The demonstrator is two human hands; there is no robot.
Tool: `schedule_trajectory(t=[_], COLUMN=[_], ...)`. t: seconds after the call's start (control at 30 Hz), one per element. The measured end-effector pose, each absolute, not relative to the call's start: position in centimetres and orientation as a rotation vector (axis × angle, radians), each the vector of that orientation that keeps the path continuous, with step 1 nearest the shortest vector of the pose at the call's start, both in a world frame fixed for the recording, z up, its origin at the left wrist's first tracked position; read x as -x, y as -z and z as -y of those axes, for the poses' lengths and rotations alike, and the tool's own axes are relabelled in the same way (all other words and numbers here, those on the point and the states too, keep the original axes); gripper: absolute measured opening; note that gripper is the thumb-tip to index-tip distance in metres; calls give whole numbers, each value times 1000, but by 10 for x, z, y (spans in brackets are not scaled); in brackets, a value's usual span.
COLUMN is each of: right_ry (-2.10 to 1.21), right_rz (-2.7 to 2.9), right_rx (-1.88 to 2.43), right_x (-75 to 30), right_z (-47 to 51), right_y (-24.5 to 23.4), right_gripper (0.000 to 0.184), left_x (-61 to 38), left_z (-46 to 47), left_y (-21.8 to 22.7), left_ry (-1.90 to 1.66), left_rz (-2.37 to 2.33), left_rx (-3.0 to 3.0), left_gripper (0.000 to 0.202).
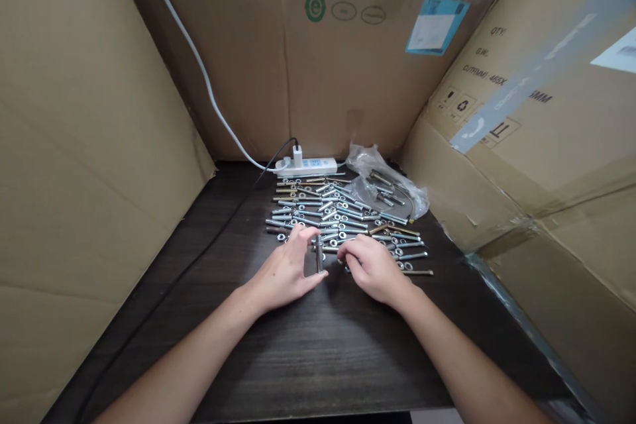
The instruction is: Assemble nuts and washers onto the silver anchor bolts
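My left hand grips a short metal sleeve by its two ends, between thumb and forefinger, roughly upright in the picture. Just to the right, my right hand is closed with its fingers curled down. A bit of shiny metal shows at its fingertips, too small to name. Beyond both hands lie many bolts, silver and brass-coloured, set out in rough rows. Loose nuts and washers are scattered among them, some partly hidden by my right hand.
Cardboard walls enclose the dark wooden table on three sides. At the back sits a white power strip with a plug and cables. A clear plastic bag with metal parts lies at the back right. A black cable crosses the left side.
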State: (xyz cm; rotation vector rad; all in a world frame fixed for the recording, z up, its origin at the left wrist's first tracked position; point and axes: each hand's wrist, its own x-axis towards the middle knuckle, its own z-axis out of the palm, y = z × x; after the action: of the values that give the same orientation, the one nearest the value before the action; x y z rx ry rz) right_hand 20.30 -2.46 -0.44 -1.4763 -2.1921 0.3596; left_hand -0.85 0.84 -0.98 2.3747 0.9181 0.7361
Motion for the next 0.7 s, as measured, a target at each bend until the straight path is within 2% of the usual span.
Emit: schedule_trajectory(t=[0.7], right_ry=[-434], right_rz=[2193], right_rx=[1274], right_x=[-194], right_z=[26], right_y=[8], right_gripper=[24], left_x=[8], left_z=[-8], left_y=[12], left_ry=[-751], left_rz=[-912], left_rx=[-2401], left_gripper=[61])
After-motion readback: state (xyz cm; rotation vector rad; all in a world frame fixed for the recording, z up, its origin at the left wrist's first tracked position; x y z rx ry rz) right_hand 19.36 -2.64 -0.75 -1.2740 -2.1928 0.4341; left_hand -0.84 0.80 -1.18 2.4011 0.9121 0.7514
